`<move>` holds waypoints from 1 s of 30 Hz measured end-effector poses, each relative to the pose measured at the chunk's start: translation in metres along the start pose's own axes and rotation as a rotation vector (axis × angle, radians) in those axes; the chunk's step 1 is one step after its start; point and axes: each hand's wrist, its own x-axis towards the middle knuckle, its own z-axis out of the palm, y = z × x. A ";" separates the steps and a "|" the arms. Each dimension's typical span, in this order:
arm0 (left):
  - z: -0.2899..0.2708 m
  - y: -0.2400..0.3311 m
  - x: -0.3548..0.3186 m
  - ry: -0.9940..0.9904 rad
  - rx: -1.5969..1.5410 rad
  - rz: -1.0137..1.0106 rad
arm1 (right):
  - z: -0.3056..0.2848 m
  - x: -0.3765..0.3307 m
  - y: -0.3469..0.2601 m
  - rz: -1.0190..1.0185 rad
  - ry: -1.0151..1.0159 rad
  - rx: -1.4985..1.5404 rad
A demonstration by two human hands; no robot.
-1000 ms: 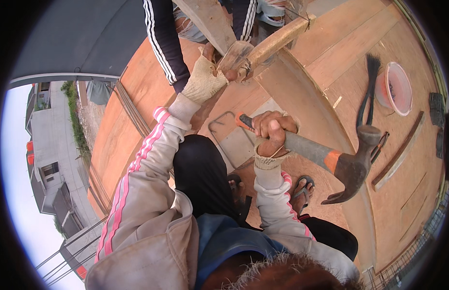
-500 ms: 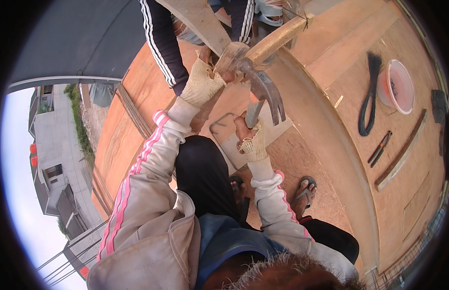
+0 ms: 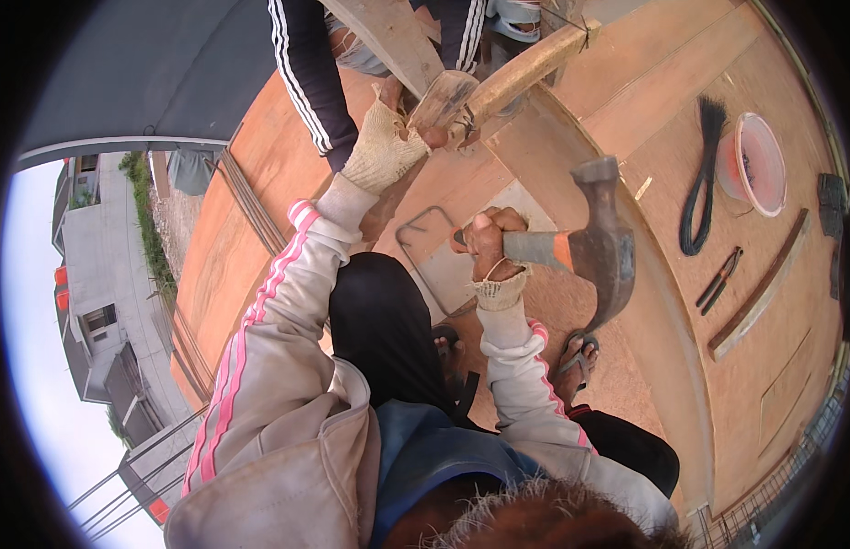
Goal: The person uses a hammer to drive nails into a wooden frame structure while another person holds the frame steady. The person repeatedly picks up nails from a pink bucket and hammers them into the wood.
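Right hand (image 3: 495,242) grips the hammer (image 3: 589,249), well clear of timber (image 3: 402,53) edges; left hand (image 3: 385,146) apparently clasps timber.

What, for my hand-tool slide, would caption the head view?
Left hand on a wood block, right hand gripping a claw hammer.

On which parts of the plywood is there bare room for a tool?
The plywood looks nearly bare between the wooden beam and black wire, and between the thin rods and the co-worker's dark sleeve. Crowded: around the left hand and wood block, and by the bucket and pliers.
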 end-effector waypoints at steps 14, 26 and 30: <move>-0.002 -0.002 0.004 -0.045 -0.114 0.009 | 0.010 0.018 -0.019 -0.374 0.065 0.220; -0.004 -0.004 0.004 -0.047 0.024 0.037 | -0.014 0.012 0.031 -0.002 0.004 -0.427; -0.008 -0.005 0.002 -0.081 -0.040 -0.001 | -0.016 0.024 0.014 -0.068 0.009 -0.305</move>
